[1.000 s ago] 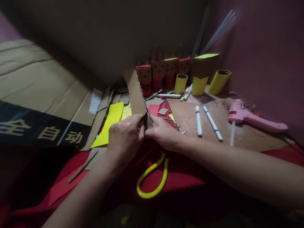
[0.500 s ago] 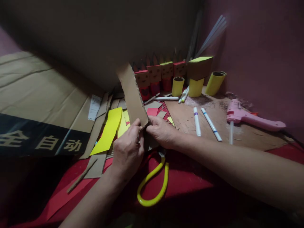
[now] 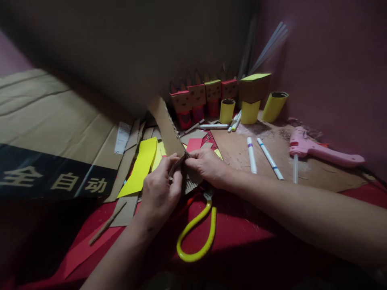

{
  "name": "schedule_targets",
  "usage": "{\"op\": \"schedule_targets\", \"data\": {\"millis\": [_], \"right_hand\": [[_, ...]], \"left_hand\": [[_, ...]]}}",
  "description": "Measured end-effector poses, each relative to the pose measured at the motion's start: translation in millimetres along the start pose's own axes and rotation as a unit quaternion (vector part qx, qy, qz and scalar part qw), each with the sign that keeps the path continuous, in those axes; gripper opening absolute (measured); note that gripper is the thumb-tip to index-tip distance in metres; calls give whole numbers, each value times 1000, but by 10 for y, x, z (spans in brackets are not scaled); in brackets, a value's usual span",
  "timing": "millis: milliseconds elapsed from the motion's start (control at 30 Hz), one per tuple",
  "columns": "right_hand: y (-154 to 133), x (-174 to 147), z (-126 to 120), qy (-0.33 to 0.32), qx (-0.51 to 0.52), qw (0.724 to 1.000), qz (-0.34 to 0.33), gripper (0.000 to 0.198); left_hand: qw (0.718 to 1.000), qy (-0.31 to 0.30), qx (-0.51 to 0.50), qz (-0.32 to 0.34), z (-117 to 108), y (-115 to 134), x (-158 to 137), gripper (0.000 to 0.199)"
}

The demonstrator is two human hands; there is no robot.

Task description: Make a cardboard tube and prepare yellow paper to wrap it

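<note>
My left hand (image 3: 160, 187) and my right hand (image 3: 205, 165) meet at the lower end of a long brown corrugated cardboard strip (image 3: 165, 125), both pinching it. The strip slants up and away to the left, and its lower end is bent between my fingers. Scissors with a yellow handle loop (image 3: 198, 233) lie on the red surface just under my hands, their blades hidden by my right hand.
Yellow paper (image 3: 140, 163) and red paper (image 3: 193, 144) lie behind the strip. Two white markers (image 3: 260, 155) and a pink glue gun (image 3: 320, 151) rest on a cardboard sheet (image 3: 302, 169) to the right. Cardboard figures (image 3: 199, 94) and yellow tubes (image 3: 250, 110) stand at the back. A large printed box (image 3: 54, 133) lies left.
The strip has tilted lower and more to the left, and both hands have shifted slightly while folding its lower end. The view has moved a little.
</note>
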State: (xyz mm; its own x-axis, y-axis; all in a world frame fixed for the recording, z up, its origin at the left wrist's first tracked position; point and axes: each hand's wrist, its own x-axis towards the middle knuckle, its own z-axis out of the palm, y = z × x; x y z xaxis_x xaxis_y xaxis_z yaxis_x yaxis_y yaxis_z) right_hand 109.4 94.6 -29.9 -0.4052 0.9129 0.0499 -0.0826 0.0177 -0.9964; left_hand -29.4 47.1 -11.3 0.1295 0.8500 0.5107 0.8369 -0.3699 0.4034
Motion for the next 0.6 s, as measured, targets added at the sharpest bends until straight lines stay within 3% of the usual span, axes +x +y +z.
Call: {"op": "schedule_targets", "data": {"millis": [133,200,300,400,600], "right_hand": [[-38,-28,13,24,-112,993,-33,15],[-57,-58,41,30,-162,984,-68,17],[-67,-113,88,46,-228,963,-136,20],[-47,-159,118,53,-260,943,-200,22],[27,-193,126,84,-285,908,-295,16]], "left_hand": [[989,-78,-76,-98,-132,127,129,30],[990,-92,-10,-110,-208,206,206,26],[974,-150,152,-74,-312,313,306,21],[954,-194,224,-40,-360,372,364,21],[939,-155,307,12,-298,406,325,20]]}}
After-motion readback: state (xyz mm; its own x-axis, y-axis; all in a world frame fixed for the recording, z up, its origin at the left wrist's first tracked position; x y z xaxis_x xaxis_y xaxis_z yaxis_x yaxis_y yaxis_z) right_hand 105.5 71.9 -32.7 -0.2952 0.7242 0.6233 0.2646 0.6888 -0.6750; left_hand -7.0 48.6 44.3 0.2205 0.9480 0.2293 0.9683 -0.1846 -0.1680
